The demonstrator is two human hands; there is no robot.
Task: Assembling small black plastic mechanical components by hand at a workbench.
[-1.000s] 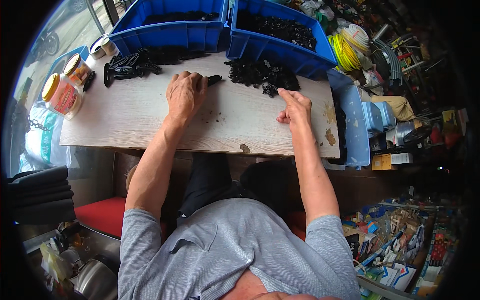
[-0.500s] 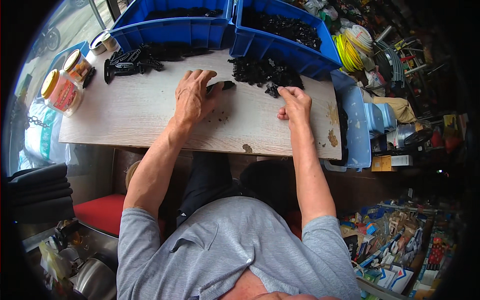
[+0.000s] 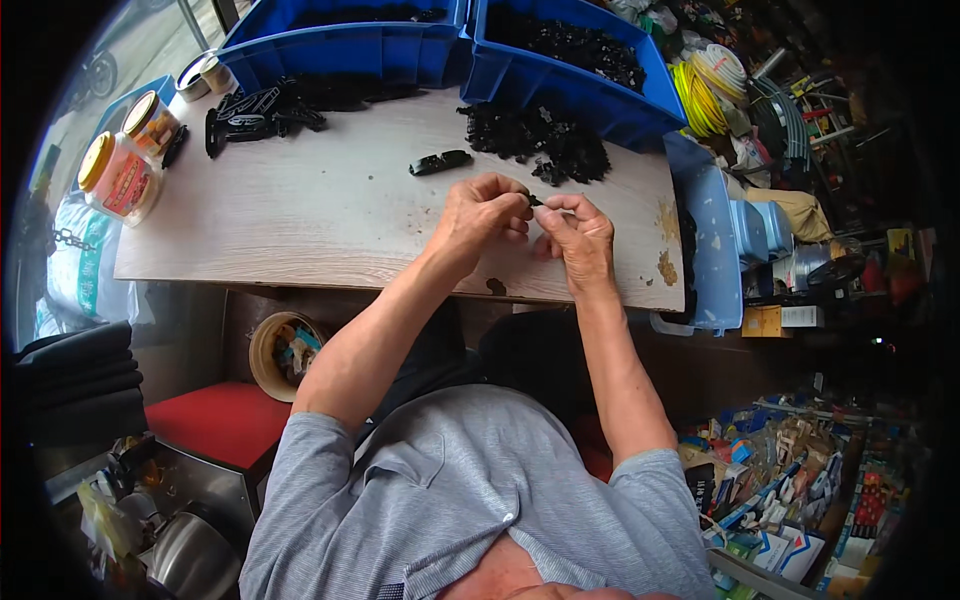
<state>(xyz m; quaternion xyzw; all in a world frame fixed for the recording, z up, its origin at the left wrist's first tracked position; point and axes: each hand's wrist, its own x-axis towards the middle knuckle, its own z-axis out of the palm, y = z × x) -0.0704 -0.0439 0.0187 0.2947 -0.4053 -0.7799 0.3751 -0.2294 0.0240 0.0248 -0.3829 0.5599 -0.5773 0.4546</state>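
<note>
My left hand (image 3: 480,218) and my right hand (image 3: 580,238) meet above the near right part of the table. Both pinch a small black plastic piece (image 3: 534,200) between the fingertips; its exact shape is mostly hidden. Just beyond my left hand a longer black plastic part (image 3: 441,162) lies alone on the tabletop. A heap of small black pieces (image 3: 545,142) spreads beyond my hands, against the right blue bin. Farther left lies a pile of long black parts (image 3: 262,112), some with open, frame-like shapes.
Two blue bins, a left one (image 3: 340,55) and a right one (image 3: 560,80) with black pieces, line the far edge of the pale table (image 3: 280,225). Lidded jars (image 3: 120,185) stand at the left. A pale blue container (image 3: 712,250) adjoins the right edge. A waste bucket (image 3: 262,365) sits below.
My left hand has left the longer black part on the table and moved right and nearer. My right hand has drawn back from the heap with a small piece, and the hands now meet.
</note>
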